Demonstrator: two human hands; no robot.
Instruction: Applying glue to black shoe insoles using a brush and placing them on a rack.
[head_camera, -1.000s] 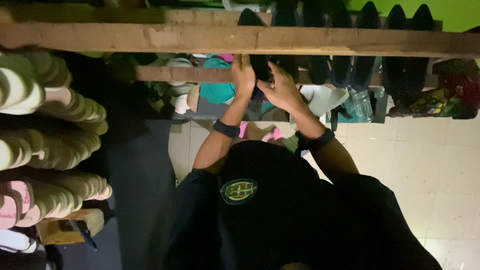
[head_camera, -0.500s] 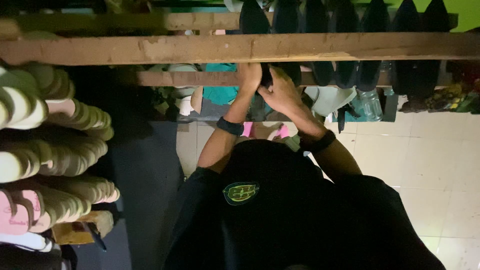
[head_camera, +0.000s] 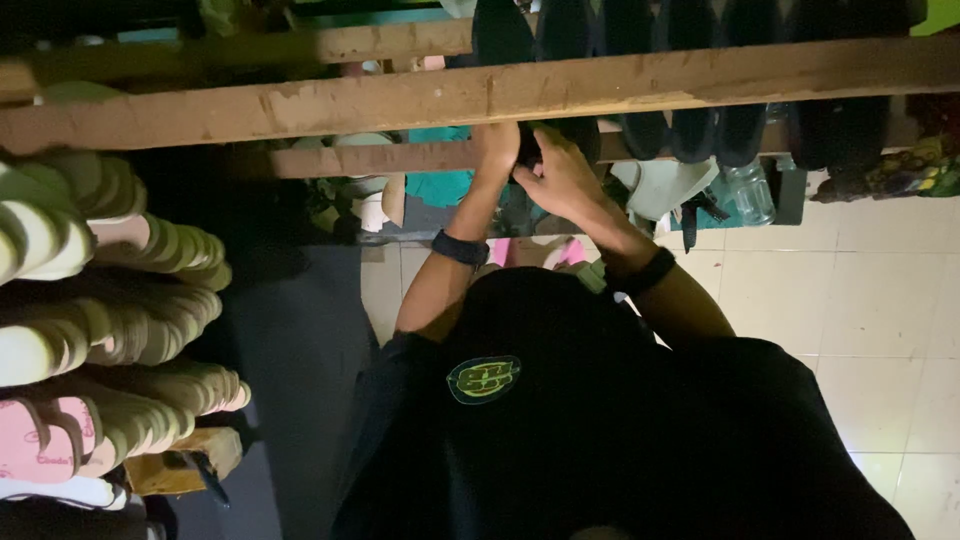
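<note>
Both my arms reach forward to a wooden rack. My left hand (head_camera: 495, 150) and my right hand (head_camera: 562, 178) are closed together on a black sandal (head_camera: 528, 148) just under the front wooden beam (head_camera: 400, 95). The sandal is mostly hidden by my fingers and the beam. A row of several black sandals (head_camera: 700, 120) hangs on the rack to the right of my hands. Each wrist has a dark band. My black shirt (head_camera: 600, 420) fills the lower part of the view.
Stacks of pale sandals (head_camera: 110, 300) fill the left side, with a pink one (head_camera: 40, 450) low down. A plastic bottle (head_camera: 746, 190) and light-coloured items lie under the rack. A cream tiled floor (head_camera: 880, 300) lies to the right.
My hands have drawn closer together around the black sandal and sit nearer the beam. The view has shifted slightly.
</note>
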